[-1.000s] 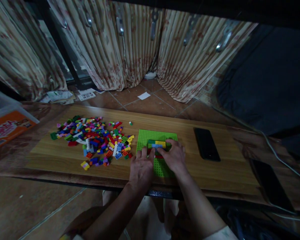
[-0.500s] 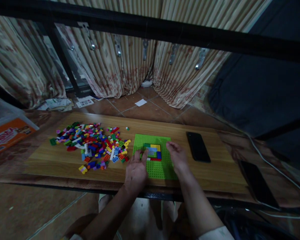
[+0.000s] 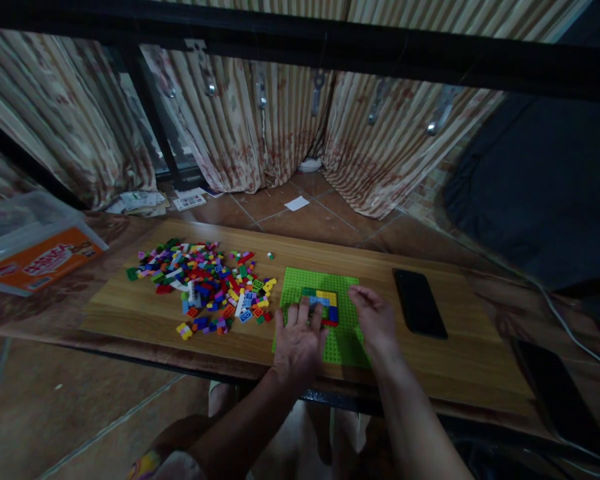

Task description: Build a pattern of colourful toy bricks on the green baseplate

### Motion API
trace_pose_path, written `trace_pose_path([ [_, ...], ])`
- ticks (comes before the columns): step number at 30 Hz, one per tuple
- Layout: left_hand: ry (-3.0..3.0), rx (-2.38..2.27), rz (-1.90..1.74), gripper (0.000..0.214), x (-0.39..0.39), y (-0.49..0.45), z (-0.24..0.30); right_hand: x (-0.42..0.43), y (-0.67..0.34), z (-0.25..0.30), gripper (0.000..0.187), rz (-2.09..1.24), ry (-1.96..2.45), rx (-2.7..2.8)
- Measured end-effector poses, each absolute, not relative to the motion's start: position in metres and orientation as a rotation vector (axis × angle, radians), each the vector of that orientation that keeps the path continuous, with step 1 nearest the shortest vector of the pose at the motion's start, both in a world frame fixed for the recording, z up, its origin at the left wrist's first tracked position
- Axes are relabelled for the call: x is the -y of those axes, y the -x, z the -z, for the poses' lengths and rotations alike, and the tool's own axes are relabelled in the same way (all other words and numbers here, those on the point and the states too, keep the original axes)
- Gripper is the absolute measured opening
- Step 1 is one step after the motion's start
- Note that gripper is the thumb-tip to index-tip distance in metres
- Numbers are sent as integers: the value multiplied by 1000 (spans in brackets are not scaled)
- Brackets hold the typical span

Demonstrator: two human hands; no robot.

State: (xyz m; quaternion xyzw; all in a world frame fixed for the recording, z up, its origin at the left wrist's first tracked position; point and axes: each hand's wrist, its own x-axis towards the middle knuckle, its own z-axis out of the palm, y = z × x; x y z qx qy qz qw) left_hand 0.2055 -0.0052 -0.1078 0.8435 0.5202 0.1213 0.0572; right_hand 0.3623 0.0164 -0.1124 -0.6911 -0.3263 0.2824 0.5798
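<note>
A green baseplate (image 3: 346,340) lies on the wooden board (image 3: 430,360) near its front edge. A small flat build of yellow, blue, red and green bricks (image 3: 325,301) sits on the plate's upper middle. My left hand (image 3: 298,339) rests flat on the plate's left half, fingers stretched out and touching the build's left side. My right hand (image 3: 377,320) lies on the plate's right edge, fingers spread and loosely curled, holding nothing I can see. A heap of several loose coloured bricks (image 3: 205,283) spreads to the left of the plate.
A black phone (image 3: 419,302) lies face up right of the plate. A second dark phone (image 3: 560,393) sits at the far right by a white cable (image 3: 565,310). An orange and clear box (image 3: 35,247) stands at the far left. Striped curtains hang behind.
Both hands have come off the top of the brick build. The left hand now lies flat on the plate's left half and the right hand has drawn to the plate's right edge.
</note>
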Motion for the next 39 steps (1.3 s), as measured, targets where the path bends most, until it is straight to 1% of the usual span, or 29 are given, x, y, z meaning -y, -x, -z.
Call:
trace_pose_path([
  [5,-2523,-1575,-364,46,7,-209,110,-12,-355,102,29,-632,1637,795],
  [9,-2481,-1530,-502,49,9,-206,106,-12,-345,97,28,-553,1623,869],
  [13,-2337,-1496,-754,42,6,-191,89,-13,-328,96,26,-497,1609,961],
  [16,-2162,-1485,-1016,35,-6,-172,75,-14,-312,98,26,-531,1576,1067],
  [20,-1690,-1556,-1408,26,-33,-134,69,-10,-286,99,23,-612,1546,1357],
  [23,-1223,-1551,-1586,25,-53,-105,69,-5,-265,97,19,-549,1525,1682],
  [25,-1005,-1505,-1595,27,-59,-91,69,-4,-252,97,18,-510,1510,1832],
  [27,-910,-1474,-1576,28,-61,-84,67,-3,-242,98,19,-480,1508,1907],
  [33,-868,-1450,-1474,34,-54,-87,64,-9,-221,106,20,-360,1606,1918],
  [39,-904,-1439,-1417,35,-53,-89,65,-19,-206,113,18,-268,1750,1889],
])
